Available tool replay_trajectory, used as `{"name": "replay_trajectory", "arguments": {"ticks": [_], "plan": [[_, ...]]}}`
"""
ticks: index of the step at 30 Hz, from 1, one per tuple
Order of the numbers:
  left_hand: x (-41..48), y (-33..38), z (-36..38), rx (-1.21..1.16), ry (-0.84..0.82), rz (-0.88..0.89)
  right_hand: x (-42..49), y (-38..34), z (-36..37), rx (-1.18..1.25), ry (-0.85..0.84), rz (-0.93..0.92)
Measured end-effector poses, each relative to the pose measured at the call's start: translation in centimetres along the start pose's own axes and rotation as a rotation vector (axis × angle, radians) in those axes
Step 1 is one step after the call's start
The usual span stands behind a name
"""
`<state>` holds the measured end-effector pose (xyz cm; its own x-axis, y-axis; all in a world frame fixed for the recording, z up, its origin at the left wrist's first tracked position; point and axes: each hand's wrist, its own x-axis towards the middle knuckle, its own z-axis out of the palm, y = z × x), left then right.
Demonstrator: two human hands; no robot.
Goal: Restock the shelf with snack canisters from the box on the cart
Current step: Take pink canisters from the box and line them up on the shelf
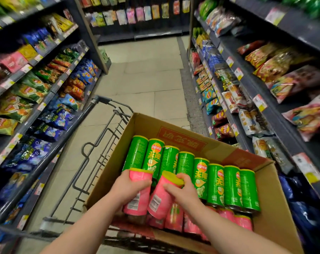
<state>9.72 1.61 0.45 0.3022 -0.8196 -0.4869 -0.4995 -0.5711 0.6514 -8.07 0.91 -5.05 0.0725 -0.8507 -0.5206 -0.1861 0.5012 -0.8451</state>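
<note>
An open cardboard box [276,208] sits on a grey wire cart [100,143]. Inside it a row of several green snack canisters [216,182] lies side by side, with several pink canisters [227,214] in a row below them. My left hand [130,187] grips one pink canister [136,202], lifted a little above the box. My right hand [183,193] grips a second pink canister [160,200] near its yellow lid, tilted beside the first.
Dark shelves full of snack bags line the aisle on the left [45,99] and the right [265,99]. More shelving [137,17] closes the far end. A pale tiled floor [142,77] runs ahead of the cart.
</note>
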Motion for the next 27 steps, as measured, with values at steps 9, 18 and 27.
{"name": "replay_trajectory", "arguments": {"ticks": [9,18,27], "plan": [[-4.7,2.0,1.1,-0.081,-0.078,0.187,-6.9,-2.7,-4.5,0.05,0.164,-0.146],[-10.3,4.7,4.5,-0.099,-0.225,0.43,-15.9,-2.5,-8.5,0.057,0.417,-0.223],[-16.6,6.4,8.4,-0.087,-0.422,0.605,-24.0,0.0,-11.6,0.124,0.641,-0.221]]}}
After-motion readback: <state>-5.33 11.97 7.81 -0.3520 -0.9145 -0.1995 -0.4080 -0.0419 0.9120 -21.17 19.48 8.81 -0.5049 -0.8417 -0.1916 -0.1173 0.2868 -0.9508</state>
